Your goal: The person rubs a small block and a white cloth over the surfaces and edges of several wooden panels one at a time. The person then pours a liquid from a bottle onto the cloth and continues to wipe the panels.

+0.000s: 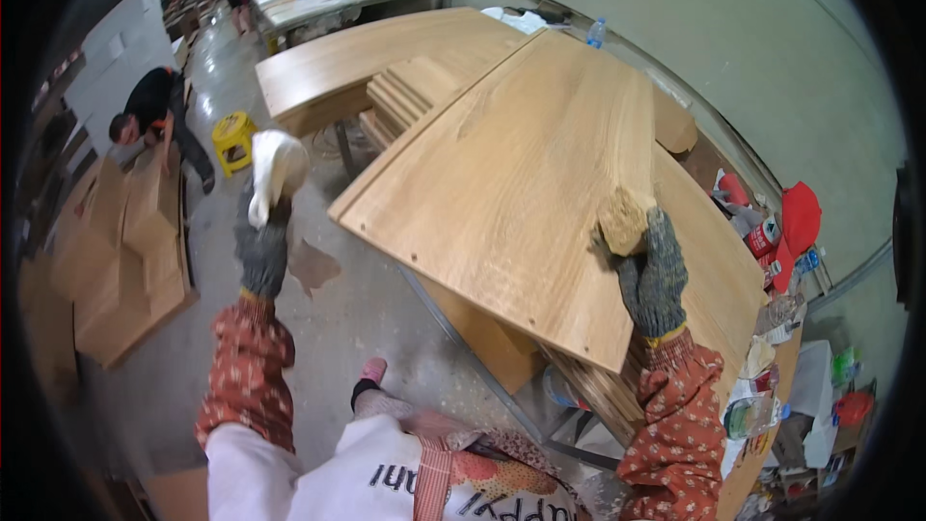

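Note:
A wide light-brown wooden panel (502,183) lies in front of me, tilted across the view, with small dark holes along its near edge. My right hand (658,275), in a grey knit glove, is closed on a tan sponge-like wad (625,220) at the panel's right part. My left hand (262,246), gloved the same way, is raised over the floor left of the panel. Its fingers are wrapped round a crumpled white cloth (277,169), apart from the wood. Both forearms wear red patterned sleeve covers.
More wooden boards (400,96) are stacked behind the panel. A yellow stool (232,142) stands on the floor at left, near a bent-over person (154,116) and cardboard boxes (135,260). Bottles, cans and a red cap (799,222) crowd the right side by the wall.

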The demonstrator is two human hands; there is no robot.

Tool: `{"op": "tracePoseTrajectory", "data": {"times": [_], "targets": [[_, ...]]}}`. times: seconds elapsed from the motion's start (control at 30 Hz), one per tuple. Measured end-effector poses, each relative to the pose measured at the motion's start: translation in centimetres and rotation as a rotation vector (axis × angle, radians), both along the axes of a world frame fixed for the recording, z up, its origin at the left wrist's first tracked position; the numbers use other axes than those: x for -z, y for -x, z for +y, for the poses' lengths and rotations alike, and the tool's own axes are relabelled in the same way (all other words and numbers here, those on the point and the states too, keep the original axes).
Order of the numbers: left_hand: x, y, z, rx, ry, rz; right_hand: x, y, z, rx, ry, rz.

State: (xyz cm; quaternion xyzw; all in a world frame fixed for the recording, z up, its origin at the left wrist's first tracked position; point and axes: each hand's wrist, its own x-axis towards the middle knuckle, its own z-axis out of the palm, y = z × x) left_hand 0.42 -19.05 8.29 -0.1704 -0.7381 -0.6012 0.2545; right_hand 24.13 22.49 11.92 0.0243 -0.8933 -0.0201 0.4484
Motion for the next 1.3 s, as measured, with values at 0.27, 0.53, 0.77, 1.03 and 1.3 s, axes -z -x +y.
{"op": "tracePoseTrajectory", "data": {"times": [0.27, 0.53, 0.77, 1.03, 1.3], "targets": [[-2.6, 4.4, 2.7, 0.922, -0.109, -0.378, -2.2, -0.9, -2.4, 0.139, 0.154, -0.171], [-4.7, 12.8, 18.6, 1.247, 0.402, 0.556, -2.9, 0.6, -3.8, 0.017, 1.625, 0.255], [-5.2, 21.9, 29.7, 1.035, 0.737, 0.575, -2.6, 3.0, -4.3, 0.017, 1.558, 0.371], [-3.0, 14.8, 22.5, 1.013, 0.394, 0.767, -3.6, 2.2, -5.2, 0.038, 1.529, 0.381], [-3.3, 4.2, 8.1, 1.073, 0.452, 0.651, -2.8, 2.7, -4.0, -0.109, 1.513, 0.270]]}}
